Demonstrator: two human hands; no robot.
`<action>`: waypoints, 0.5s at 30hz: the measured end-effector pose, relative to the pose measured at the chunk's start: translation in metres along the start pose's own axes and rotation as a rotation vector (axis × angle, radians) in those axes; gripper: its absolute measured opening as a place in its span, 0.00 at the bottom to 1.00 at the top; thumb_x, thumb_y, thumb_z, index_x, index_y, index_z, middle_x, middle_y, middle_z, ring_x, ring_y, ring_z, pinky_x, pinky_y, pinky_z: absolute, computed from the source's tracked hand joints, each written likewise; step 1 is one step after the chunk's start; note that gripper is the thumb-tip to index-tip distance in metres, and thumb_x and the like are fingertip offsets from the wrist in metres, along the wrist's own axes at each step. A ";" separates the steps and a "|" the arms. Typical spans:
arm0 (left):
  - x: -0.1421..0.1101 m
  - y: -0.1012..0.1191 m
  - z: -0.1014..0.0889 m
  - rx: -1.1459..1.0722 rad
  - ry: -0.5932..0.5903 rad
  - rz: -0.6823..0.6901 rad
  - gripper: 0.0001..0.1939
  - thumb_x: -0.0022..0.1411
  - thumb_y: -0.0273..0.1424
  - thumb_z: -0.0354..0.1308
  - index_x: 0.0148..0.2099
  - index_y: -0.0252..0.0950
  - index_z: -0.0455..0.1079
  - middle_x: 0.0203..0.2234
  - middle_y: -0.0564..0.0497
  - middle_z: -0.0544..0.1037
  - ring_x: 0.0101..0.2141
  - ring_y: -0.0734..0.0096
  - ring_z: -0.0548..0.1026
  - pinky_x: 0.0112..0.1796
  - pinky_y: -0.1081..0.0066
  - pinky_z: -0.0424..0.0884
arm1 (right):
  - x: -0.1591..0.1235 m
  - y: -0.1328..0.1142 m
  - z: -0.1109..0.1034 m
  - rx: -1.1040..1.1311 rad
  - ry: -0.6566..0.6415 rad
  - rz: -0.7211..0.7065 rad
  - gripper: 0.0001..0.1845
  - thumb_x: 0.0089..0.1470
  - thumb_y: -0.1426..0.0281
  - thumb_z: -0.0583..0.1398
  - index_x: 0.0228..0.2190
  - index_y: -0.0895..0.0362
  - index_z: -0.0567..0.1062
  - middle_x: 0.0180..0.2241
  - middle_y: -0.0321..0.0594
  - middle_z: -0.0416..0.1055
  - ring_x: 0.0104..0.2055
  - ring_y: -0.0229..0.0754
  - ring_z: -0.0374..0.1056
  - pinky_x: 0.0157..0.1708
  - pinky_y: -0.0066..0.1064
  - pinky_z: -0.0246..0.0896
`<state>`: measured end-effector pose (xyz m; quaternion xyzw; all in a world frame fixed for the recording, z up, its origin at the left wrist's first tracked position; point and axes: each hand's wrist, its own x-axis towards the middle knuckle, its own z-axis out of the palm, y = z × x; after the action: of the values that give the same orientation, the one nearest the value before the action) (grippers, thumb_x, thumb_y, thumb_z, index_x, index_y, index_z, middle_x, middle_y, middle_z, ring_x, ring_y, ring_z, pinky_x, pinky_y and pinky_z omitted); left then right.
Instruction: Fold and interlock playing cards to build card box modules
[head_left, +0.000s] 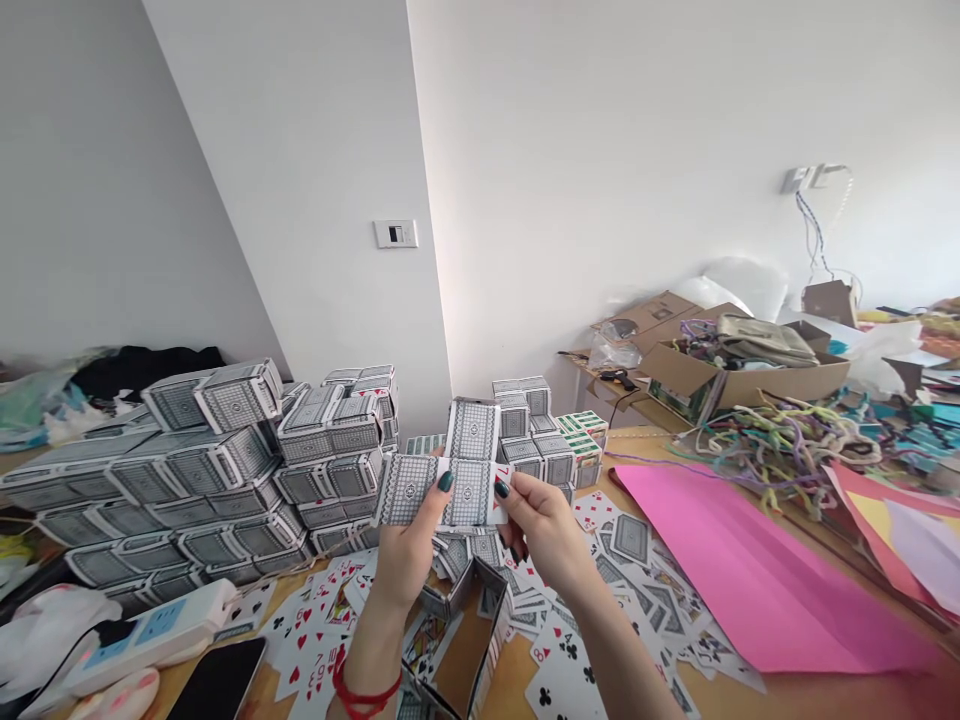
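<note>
Above the desk (507, 678), approx. mid-view, my L grip (403, 556) is holding a row of folded cards (410, 490), thumb pressing on the patterned backs. My R grip (546, 518) is pinching narrow at the row's right end, thumb sitting by a corner showing a red 7 (504, 469); I can't tell if that's a separate card or a fold. One more card (472, 428) is standing up behind the row, poss. attached, but my hold is hiding any join.

Risks: thin stock is bending easily, so pinching too hard could crease the wrong line, & pulling unevenly could pop a joint. If my L thumb is easing off too soon, the row could be springing open. A low wrist could be knocking the frame (493, 635), which is standing open-topped below. Blocks (217, 455) on the left are sitting several layers high, so an elbow bump could topple them. Loose cards (559, 668) are overlapping, so a dropped piece could be getting lost there.

Materials: cards are looking smooth, gray lattice w/ white borders; blocks are looking chunky & boxy w/ pale folded edges; the pink sheet (720, 570) is lying mostly flat, matte; the phone (217, 682) is showing a sleek black rectangle.
</note>
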<state>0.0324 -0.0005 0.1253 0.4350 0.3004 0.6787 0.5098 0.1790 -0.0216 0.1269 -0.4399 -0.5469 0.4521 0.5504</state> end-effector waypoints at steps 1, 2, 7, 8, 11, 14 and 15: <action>0.000 0.002 0.004 -0.031 -0.018 0.027 0.05 0.49 0.33 0.63 0.27 0.39 0.71 0.16 0.55 0.67 0.25 0.66 0.71 0.31 0.68 0.70 | 0.000 0.001 0.001 0.007 -0.019 0.009 0.23 0.51 0.52 0.53 0.17 0.55 0.58 0.11 0.28 0.58 0.11 0.29 0.51 0.12 0.22 0.43; 0.000 0.004 0.007 -0.058 -0.019 0.060 0.08 0.51 0.37 0.61 0.32 0.38 0.71 0.21 0.52 0.71 0.31 0.64 0.73 0.35 0.67 0.70 | -0.001 0.001 0.002 0.014 -0.037 0.016 0.22 0.51 0.52 0.53 0.17 0.55 0.58 0.11 0.28 0.58 0.11 0.29 0.51 0.11 0.22 0.43; 0.001 0.003 0.014 -0.074 0.026 0.131 0.11 0.53 0.38 0.59 0.37 0.38 0.71 0.31 0.52 0.74 0.36 0.67 0.73 0.36 0.73 0.70 | 0.000 0.006 0.005 0.050 -0.063 0.018 0.23 0.51 0.53 0.54 0.16 0.55 0.58 0.10 0.29 0.58 0.10 0.29 0.50 0.11 0.22 0.40; 0.002 0.002 0.013 -0.056 0.037 0.145 0.11 0.53 0.37 0.59 0.37 0.38 0.72 0.30 0.52 0.74 0.37 0.67 0.73 0.36 0.74 0.70 | 0.000 0.006 0.005 0.056 -0.061 0.021 0.23 0.51 0.53 0.54 0.16 0.55 0.58 0.10 0.29 0.58 0.10 0.28 0.50 0.11 0.22 0.40; 0.004 -0.001 0.011 -0.016 0.056 0.187 0.11 0.53 0.37 0.59 0.37 0.37 0.73 0.28 0.53 0.74 0.37 0.68 0.73 0.36 0.76 0.69 | 0.000 0.006 0.005 0.064 -0.060 0.033 0.22 0.51 0.53 0.54 0.16 0.55 0.58 0.10 0.29 0.58 0.10 0.28 0.49 0.11 0.22 0.39; 0.005 -0.002 0.010 0.029 0.050 0.228 0.10 0.54 0.37 0.58 0.37 0.37 0.73 0.29 0.52 0.74 0.37 0.69 0.73 0.36 0.76 0.69 | 0.000 0.006 0.006 0.054 -0.056 0.039 0.22 0.51 0.54 0.54 0.16 0.55 0.58 0.09 0.29 0.58 0.10 0.28 0.49 0.11 0.22 0.39; 0.005 -0.002 0.010 0.059 0.043 0.242 0.11 0.55 0.37 0.57 0.37 0.37 0.73 0.30 0.52 0.74 0.37 0.69 0.73 0.36 0.76 0.69 | 0.000 0.006 0.006 0.050 -0.055 0.041 0.22 0.51 0.54 0.54 0.16 0.55 0.58 0.10 0.29 0.58 0.10 0.28 0.49 0.11 0.22 0.39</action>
<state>0.0420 0.0044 0.1292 0.4682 0.2767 0.7353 0.4044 0.1729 -0.0202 0.1208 -0.4242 -0.5414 0.4888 0.5367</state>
